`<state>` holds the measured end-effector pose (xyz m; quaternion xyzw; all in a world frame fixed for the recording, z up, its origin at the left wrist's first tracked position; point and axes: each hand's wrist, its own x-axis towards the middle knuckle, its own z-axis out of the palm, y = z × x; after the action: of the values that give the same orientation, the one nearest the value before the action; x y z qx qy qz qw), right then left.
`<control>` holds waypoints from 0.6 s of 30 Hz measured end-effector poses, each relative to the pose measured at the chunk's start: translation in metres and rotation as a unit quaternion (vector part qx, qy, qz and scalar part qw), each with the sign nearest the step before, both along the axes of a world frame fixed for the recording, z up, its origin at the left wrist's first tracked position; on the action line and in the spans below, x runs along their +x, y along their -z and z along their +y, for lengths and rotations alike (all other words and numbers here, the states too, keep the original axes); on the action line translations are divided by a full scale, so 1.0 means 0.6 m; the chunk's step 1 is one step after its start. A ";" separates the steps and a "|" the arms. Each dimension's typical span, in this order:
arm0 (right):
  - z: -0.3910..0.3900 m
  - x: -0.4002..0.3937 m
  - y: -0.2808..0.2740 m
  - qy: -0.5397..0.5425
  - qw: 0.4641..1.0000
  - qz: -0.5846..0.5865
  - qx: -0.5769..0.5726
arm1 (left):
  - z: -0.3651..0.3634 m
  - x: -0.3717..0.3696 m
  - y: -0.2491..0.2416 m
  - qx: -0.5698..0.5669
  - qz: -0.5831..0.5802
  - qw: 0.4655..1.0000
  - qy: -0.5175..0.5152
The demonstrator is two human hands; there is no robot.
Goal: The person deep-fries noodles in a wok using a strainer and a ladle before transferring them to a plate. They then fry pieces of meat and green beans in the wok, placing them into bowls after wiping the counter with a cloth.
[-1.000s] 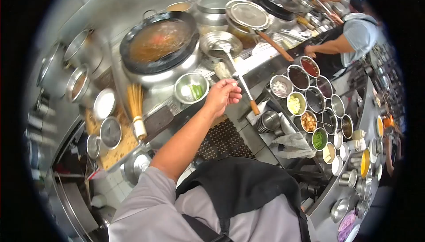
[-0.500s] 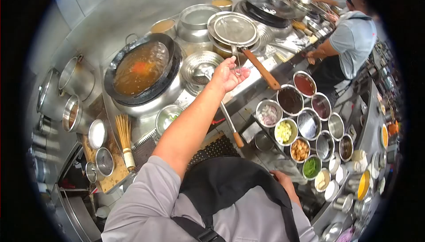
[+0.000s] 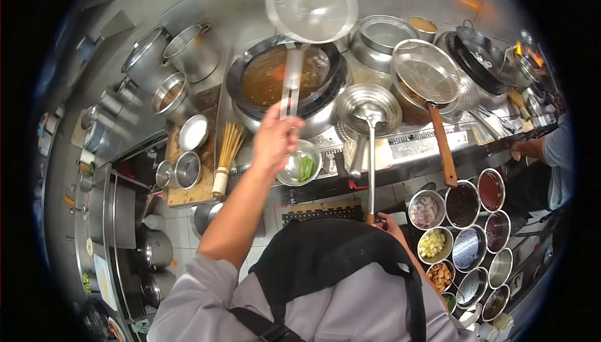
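Observation:
My left hand (image 3: 275, 142) is closed around the flat metal handle of a round fine-mesh strainer (image 3: 312, 5), raised over the wok. Behind that handle, the black wok (image 3: 235, 82) holds brown liquid with an orange-red patch. My right hand (image 3: 391, 226), partly covered by my apron, has its fingers curled at the wooden end of a long ladle (image 3: 372, 173). The ladle's bowl rests in a perforated skimmer (image 3: 389, 101). Just below my left hand is a metal bowl (image 3: 318, 163) with green pieces.
A wooden-handled strainer (image 3: 426, 70) lies over a pot at right. A bamboo brush (image 3: 226, 154) stands left of the bowl. Ingredient pots, including one of chopped onion (image 3: 427, 209), are at lower right. Beyond them is a co-worker's arm (image 3: 532, 148). Flames (image 3: 529, 54) burn at far right.
My left hand has lifted the fine-mesh strainer off the pot and carried it left over the wok. The view has turned left. My right hand has come to the ladle's handle end.

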<state>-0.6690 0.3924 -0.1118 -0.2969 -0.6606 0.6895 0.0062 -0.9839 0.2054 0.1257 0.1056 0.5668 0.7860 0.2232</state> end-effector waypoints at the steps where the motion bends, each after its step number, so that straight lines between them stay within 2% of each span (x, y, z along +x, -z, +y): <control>1: 0.000 -0.013 0.009 -0.026 1.000 -0.013 -0.007 | -0.041 -0.011 0.005 -0.044 0.022 0.997 -0.060; 3: -0.001 -0.035 0.061 -0.061 0.998 0.006 -0.011 | -0.111 -0.033 0.029 -0.069 0.034 0.990 -0.115; 4: -0.006 -0.044 0.050 -0.065 0.998 0.007 -0.011 | -0.137 -0.044 0.047 -0.081 0.044 0.986 -0.137; 6: -0.017 -0.072 -0.003 0.006 0.961 0.035 -0.273 | -0.165 -0.059 0.070 -0.122 0.043 0.979 -0.156; 7: -0.020 -0.081 -0.015 0.081 0.912 0.024 -0.400 | -0.175 -0.063 0.078 -0.164 0.042 0.970 -0.172; 8: -0.018 -0.084 0.002 0.079 0.913 0.025 -0.399 | -0.177 -0.065 0.080 -0.162 0.043 0.970 -0.174; 10: 0.003 -0.100 0.069 0.150 0.901 -0.035 -0.406 | -0.169 -0.069 0.084 -0.165 -0.005 0.973 -0.160; 12: 0.023 -0.125 0.138 0.123 0.903 -0.059 -0.406 | -0.152 -0.084 0.082 -0.156 -0.025 0.976 -0.152; 14: 0.031 -0.156 0.166 0.089 0.940 -0.111 -0.311 | -0.139 -0.102 0.078 -0.148 -0.033 0.981 -0.117; 15: 0.033 -0.175 0.185 0.051 0.968 -0.113 -0.219 | -0.136 -0.121 0.086 -0.129 -0.033 0.985 -0.106; 16: 0.037 -0.190 0.200 0.047 0.968 -0.113 -0.220 | -0.137 -0.131 0.082 -0.130 -0.032 0.985 -0.110; 17: 0.045 -0.205 0.215 -0.043 0.987 -0.153 0.030 | -0.137 -0.138 0.076 -0.139 -0.025 0.985 -0.102; 18: 0.053 -0.226 0.230 -0.130 0.935 -0.179 0.278 | -0.137 -0.142 0.070 -0.149 -0.018 0.984 -0.094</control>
<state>-0.8048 0.4241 -0.2496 -0.3131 -0.8487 0.4091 -0.1195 -1.0693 0.1233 0.0835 0.0030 0.6812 0.7118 0.1714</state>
